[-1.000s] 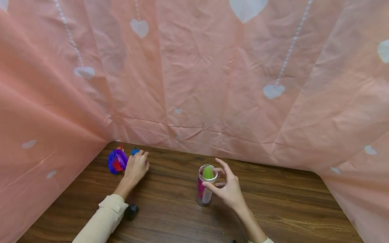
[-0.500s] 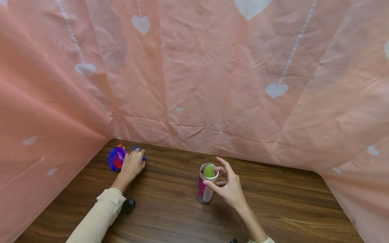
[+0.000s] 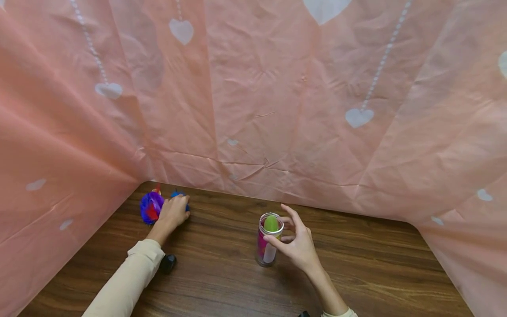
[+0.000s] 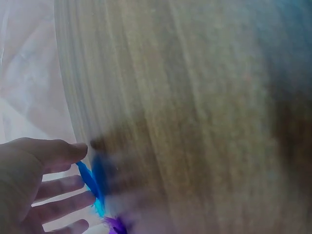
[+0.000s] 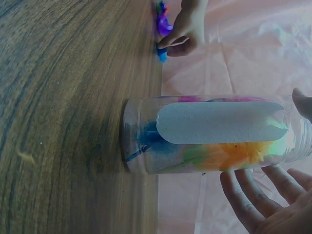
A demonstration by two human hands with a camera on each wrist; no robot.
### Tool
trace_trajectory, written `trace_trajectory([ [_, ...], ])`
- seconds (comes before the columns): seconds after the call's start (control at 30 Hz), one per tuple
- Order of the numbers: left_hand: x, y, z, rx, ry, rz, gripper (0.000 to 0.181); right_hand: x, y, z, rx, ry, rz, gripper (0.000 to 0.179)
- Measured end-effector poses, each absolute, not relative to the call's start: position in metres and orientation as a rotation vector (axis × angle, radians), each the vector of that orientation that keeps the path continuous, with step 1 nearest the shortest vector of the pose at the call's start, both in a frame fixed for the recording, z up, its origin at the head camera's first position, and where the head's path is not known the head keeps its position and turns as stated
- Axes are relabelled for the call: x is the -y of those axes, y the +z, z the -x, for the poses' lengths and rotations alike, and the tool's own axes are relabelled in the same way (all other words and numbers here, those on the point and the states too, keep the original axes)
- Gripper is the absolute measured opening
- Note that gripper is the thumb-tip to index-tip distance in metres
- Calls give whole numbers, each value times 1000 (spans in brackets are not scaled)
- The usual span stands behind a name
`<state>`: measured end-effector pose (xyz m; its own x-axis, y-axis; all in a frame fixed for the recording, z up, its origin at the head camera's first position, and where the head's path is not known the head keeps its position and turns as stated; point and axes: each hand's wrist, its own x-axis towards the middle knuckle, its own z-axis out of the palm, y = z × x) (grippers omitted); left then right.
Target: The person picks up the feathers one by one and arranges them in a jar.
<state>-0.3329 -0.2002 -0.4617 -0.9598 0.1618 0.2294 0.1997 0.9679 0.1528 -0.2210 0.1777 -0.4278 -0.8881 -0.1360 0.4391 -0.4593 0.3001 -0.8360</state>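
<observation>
A clear jar (image 3: 266, 251) with a whitish label and colourful feathers (image 5: 234, 155) inside stands upright on the wooden table. A green rounded piece (image 3: 271, 223) shows in its mouth. My right hand (image 3: 299, 246) holds the jar near the rim, thumb on the near side and fingers on the far side. At the far left corner my left hand (image 3: 172, 215) reaches down to a blue feather piece (image 3: 178, 193), which thumb and fingertips seem to pinch in the right wrist view. Beside that hand lies a purple, blue and red feather bunch (image 3: 151, 208).
A small black object (image 3: 168, 264) sits by the left sleeve. Another dark bit (image 3: 304, 314) shows at the bottom edge. Pink sheeting (image 3: 253, 132) with white hearts walls the back and both sides of the table (image 3: 222, 246).
My left hand has shifted slightly left and settled over the blue feather piece, more of which now shows. The right hand and the jar have stayed in place.
</observation>
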Motion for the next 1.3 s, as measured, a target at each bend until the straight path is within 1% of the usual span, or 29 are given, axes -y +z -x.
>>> trace_trajectory([
  [0.33, 203, -462, 335, 2891, -338, 272, 16, -177, -426, 221, 2289, 1618, -533, 85],
  [0.7, 202, -462, 334, 2780, -330, 312, 19, -177, -427, 220, 2292, 1615, -525, 85],
  [0.83, 202, -463, 335, 2779, -309, 317, 15, -177, -427, 220, 2297, 1618, -523, 85],
  [1.07, 201, -463, 340, 2840, -305, 333, 25, -176, -427, 219, 2299, 1615, -514, 85],
  [1.3, 203, -462, 342, 2863, -329, 341, 21, -175, -426, 218, 2298, 1614, -517, 85],
])
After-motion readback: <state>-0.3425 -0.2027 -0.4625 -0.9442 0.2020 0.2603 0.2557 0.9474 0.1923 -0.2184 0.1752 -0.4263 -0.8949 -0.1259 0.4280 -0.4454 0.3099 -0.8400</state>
